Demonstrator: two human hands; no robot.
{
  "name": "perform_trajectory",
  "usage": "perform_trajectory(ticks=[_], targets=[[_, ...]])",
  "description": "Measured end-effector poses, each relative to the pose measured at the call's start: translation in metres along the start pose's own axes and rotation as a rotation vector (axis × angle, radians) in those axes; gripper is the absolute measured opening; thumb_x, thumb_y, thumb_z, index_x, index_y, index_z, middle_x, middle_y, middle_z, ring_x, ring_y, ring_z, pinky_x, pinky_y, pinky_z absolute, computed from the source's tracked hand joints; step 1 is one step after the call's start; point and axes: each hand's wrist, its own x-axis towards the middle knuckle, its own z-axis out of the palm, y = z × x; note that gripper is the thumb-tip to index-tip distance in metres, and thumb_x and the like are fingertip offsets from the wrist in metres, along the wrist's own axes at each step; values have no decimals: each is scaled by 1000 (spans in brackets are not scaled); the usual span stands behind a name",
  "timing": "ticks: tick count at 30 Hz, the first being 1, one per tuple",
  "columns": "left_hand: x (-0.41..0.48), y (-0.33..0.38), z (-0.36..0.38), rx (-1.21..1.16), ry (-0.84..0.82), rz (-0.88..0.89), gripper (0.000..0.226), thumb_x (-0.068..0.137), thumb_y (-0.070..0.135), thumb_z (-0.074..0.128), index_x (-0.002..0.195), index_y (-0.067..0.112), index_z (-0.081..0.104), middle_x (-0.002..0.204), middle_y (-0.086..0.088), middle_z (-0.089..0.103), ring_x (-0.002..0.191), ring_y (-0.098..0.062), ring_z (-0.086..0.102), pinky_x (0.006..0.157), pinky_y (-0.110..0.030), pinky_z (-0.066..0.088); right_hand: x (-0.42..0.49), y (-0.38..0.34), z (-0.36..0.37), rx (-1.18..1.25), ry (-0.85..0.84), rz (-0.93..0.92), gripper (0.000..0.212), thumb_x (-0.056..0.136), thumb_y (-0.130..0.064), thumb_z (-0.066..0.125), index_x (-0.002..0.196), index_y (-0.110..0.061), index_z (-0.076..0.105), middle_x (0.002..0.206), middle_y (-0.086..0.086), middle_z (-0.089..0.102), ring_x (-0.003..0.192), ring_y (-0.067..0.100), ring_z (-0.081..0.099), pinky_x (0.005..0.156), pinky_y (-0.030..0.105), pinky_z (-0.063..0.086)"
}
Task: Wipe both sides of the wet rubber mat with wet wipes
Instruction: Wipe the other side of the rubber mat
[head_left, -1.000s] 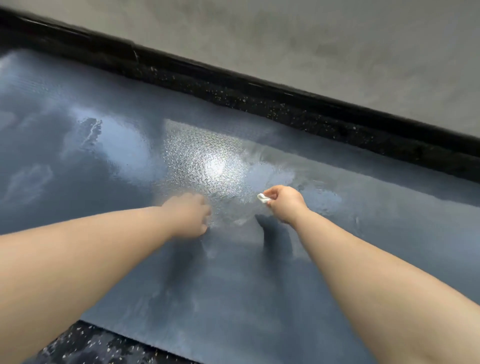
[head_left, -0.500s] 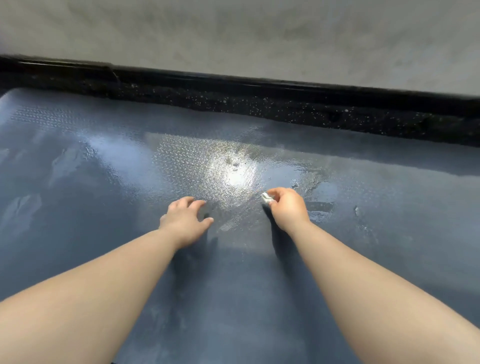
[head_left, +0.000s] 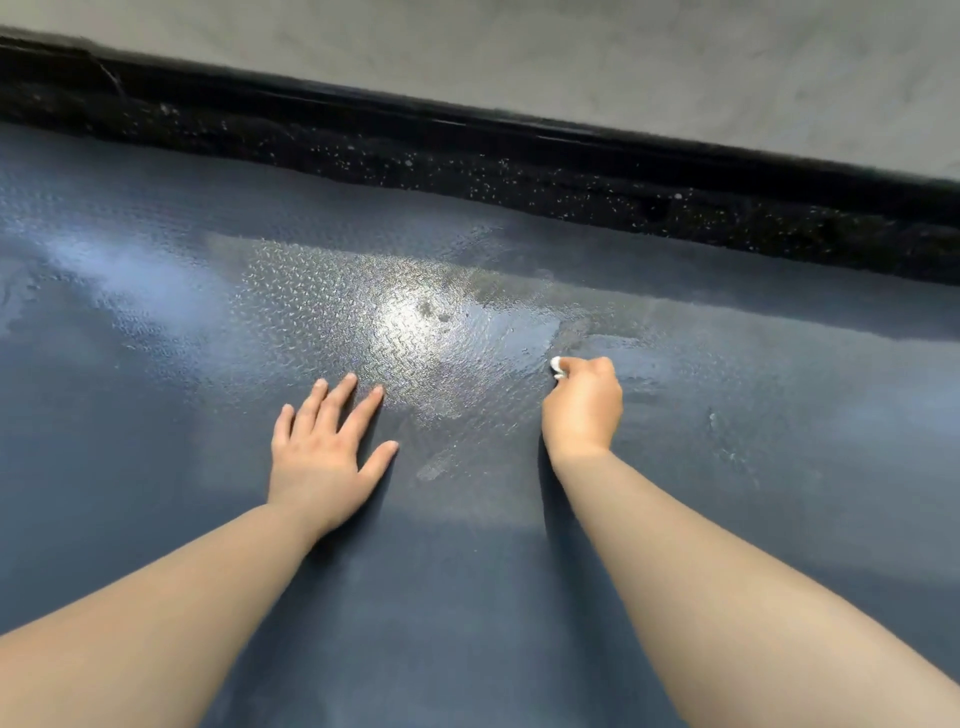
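A person leans over a wet rubber mat (head_left: 197, 322) spread flat on a dark speckled floor (head_left: 467, 166) beside a grey wall (head_left: 571, 52). The left hand (head_left: 327, 457) lies flat on the mat, fingers spread. The right hand (head_left: 582, 410) is closed around a balled white wet wipe (head_left: 557, 366), apparently touching the glistening, diamond-textured surface. The sheet looks limp, heavy and slick; turning it for the other side would likely call for a two-handed hold at an edge or corner.

A black speckled floor strip (head_left: 519, 176) runs along the far side, under a glossy black skirting (head_left: 467, 122) and a grey wall (head_left: 571, 47).
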Motion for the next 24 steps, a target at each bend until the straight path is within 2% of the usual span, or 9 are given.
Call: perform_trajectory(ticks=[3,6,8,11,13,16,19,22,24], targets=[[-3,1,1,-35,43,13,83,73,69,5,147,36,21,158,5,13,146,-20,5,114,-42,-3,-34,-37,31,-13,-135,-216,39,88,-1,47,118,-19,63,115,9,51,106,28,49,87,26,35],[-3,1,3,-31,55,21,85,72,68,5,147,33,25,157,3,16,146,-22,9,114,-44,-1,-58,-69,53,50,-326,-404,33,88,-5,52,116,-16,64,115,11,52,107,29,51,91,30,38],[-2,0,2,-17,49,14,86,71,68,2,147,35,23,158,4,13,146,-21,6,114,-43,-2,-49,-74,47,130,-335,-435,31,88,-5,52,115,-13,65,113,12,55,106,29,53,92,29,40],[-3,0,4,4,39,8,87,70,69,-3,148,37,17,159,5,9,146,-20,1,114,-42,-6,-1,-49,15,228,-76,-207,30,90,-3,50,113,-12,67,113,13,56,102,27,55,79,14,32],[-2,0,5,5,36,6,87,69,69,-5,148,38,14,159,5,7,146,-19,-1,114,-42,-8,30,-16,-8,161,85,24,31,90,-5,49,115,-15,65,119,13,52,105,31,53,82,21,34],[-2,1,3,-12,35,4,88,69,69,-4,148,38,17,159,6,8,146,-19,-1,113,-41,-8,42,6,-18,31,103,230,35,90,-3,45,117,-17,63,125,12,48,111,34,49,88,32,39],[-1,3,-2,-81,75,8,85,70,68,8,144,35,35,155,3,24,145,-21,12,113,-41,-1,21,-22,10,-20,28,17,37,88,2,47,116,-16,64,121,11,51,111,30,49,88,27,35],[5,5,-10,-153,196,9,71,77,57,23,126,20,60,136,-8,51,130,-31,40,103,-47,23,-27,-67,48,-21,-209,-363,36,84,0,50,114,-12,65,114,14,54,103,32,52,87,30,36],[16,5,-17,-164,265,-9,64,80,48,28,118,13,64,128,-13,56,121,-34,47,97,-48,29,-41,-84,56,38,-321,-439,32,84,-3,53,112,-12,66,112,14,54,102,34,53,89,31,39]])
